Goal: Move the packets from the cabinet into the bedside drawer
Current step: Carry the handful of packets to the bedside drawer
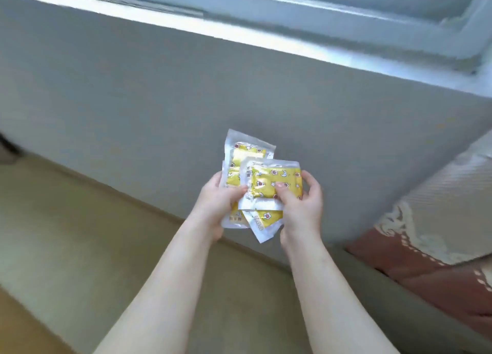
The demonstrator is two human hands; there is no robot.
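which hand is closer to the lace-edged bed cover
Right. The right hand holds the packets on the side towards the bed cover; the left hand grips their other side, farther from it.

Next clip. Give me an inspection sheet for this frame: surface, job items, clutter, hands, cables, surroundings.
Surface: no tabletop seen; only floor below the hands.
Job's things: several yellow packets in clear wrappers, overlapping, held in the air; cabinet and drawer not in view.
Clutter: nothing seen.
Grippers: left hand and right hand both grip the packets.
Cables: nothing seen.
Surroundings: grey wall, window sill above it, lace-covered bed at right.
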